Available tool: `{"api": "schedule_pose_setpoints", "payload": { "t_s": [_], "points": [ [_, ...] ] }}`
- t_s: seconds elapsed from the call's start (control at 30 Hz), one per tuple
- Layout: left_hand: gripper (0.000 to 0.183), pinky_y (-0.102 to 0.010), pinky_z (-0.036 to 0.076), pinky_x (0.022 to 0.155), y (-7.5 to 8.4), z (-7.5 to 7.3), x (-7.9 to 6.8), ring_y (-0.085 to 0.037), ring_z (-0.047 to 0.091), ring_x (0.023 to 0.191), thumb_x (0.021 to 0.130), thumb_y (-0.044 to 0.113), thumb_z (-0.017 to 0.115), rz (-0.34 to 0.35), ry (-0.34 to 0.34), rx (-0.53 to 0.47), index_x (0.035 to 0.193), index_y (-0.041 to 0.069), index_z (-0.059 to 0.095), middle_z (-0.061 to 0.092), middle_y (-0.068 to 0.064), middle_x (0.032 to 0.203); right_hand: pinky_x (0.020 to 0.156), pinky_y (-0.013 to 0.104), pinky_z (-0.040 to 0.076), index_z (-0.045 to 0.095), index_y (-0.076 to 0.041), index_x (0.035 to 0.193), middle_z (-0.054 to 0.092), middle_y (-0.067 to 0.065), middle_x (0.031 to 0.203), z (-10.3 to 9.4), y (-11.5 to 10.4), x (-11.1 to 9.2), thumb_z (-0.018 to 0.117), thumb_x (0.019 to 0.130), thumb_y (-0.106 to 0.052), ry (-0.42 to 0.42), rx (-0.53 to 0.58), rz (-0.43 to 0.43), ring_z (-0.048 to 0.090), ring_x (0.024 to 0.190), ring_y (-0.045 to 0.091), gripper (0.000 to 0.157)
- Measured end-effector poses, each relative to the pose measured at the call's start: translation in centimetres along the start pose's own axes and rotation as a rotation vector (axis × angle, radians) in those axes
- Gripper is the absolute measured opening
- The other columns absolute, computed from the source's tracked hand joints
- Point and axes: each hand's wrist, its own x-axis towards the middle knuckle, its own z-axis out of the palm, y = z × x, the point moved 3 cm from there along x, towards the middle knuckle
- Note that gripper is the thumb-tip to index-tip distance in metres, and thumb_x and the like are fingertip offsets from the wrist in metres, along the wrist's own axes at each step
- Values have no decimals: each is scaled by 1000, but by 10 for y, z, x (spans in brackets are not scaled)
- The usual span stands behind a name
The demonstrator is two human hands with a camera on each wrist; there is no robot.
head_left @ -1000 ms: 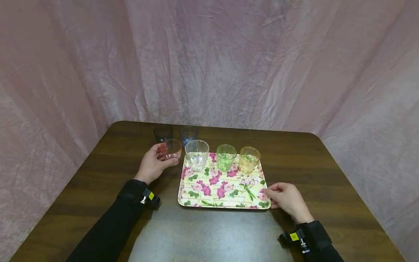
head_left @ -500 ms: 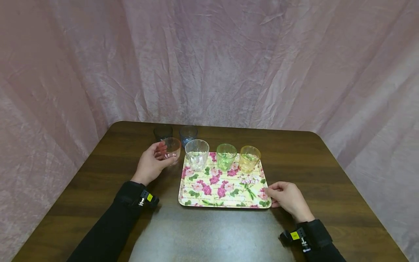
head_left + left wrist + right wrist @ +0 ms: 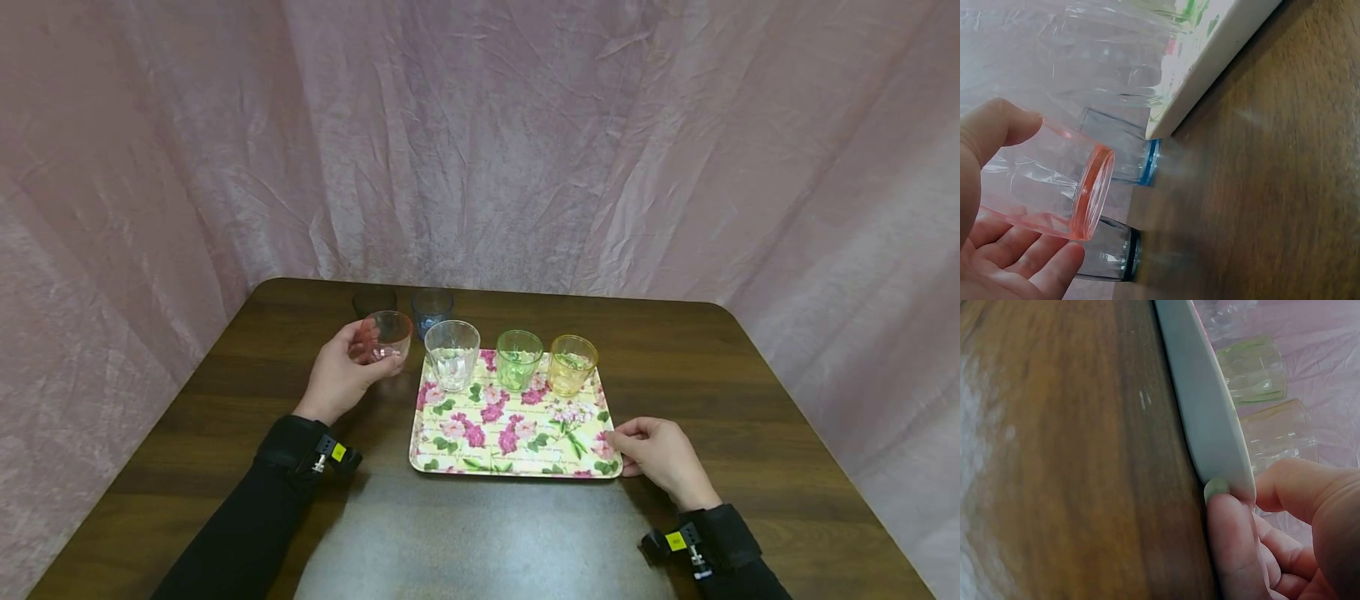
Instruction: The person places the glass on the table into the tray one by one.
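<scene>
My left hand (image 3: 339, 379) holds a pink-tinted glass (image 3: 392, 335) upright, thumb on its near side and fingers round the far side, just left of the floral tray (image 3: 487, 450). In the left wrist view the glass's thick orange-pink base (image 3: 1092, 192) hangs off the wooden tabletop. At the tray's front right corner, my right hand (image 3: 663, 458) pinches the rim between thumb and fingers. Along the tray's back edge stand a large clear glass (image 3: 452, 358), a green glass (image 3: 518, 362) and a yellow glass (image 3: 572, 367).
Behind the pink glass, a blue glass (image 3: 432, 308) and a dark grey glass (image 3: 374, 298) stand near the table's back edge; the pink glass partly covers the dark one. A pink curtain (image 3: 480, 150) hangs behind the brown wooden table (image 3: 750, 400).
My left hand has drawn the pink glass slightly left and away from the tray, so it now overlaps the dark glass more. The right hand and tray stay in place.
</scene>
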Motion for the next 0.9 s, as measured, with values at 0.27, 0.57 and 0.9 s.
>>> {"api": "schedule_pose_setpoints", "payload": {
  "t_s": [0.27,0.57,0.9],
  "points": [
    [76,-48,46,97,7,-3,-3,-30,51,115,84,22,83,2,2,4,145,2,41,53,-18,130,55,32,59,71,1,96,67,9,76,0,1,0,74,91,-23,0,1,-2,65,62,23,25],
    [76,-47,47,96,23,-7,2,-24,52,114,82,21,84,43,27,6,144,3,44,54,-17,128,55,32,59,71,2,97,67,9,78,0,1,0,74,92,-23,-1,-2,-2,66,62,23,26],
    [73,-45,46,98,35,-9,6,-21,52,112,82,22,84,22,18,-11,142,5,46,53,-15,129,55,31,59,71,2,97,67,9,78,-1,-1,-2,75,91,-25,1,-9,-5,65,62,23,28]
  ]
}}
